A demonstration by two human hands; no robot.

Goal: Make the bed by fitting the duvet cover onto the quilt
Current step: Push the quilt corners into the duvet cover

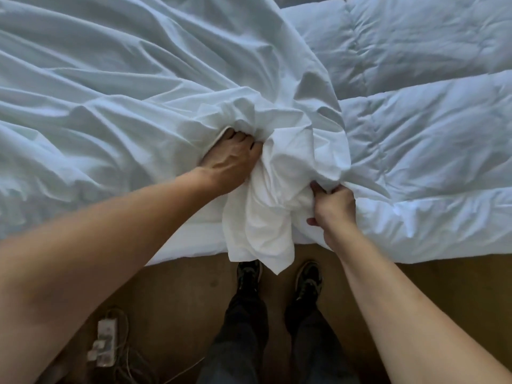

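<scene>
A white duvet cover point(116, 87) lies wrinkled over the left and middle of the bed, bunched into a thick wad at the near edge, with one fold hanging down toward the floor. The puffy stitched quilt point(421, 128) lies bare on the right half. My left hand point(230, 162) grips the bunched cover from the left, its fingertips buried in the cloth. My right hand point(333, 210) is curled round the fabric where the cover's wad meets the quilt's near edge.
The bed's near edge point(191, 242) runs across the frame above a brown floor. My two dark shoes point(277, 275) stand close to the bed. A white power strip with tangled cables point(104, 345) lies on the floor at the lower left.
</scene>
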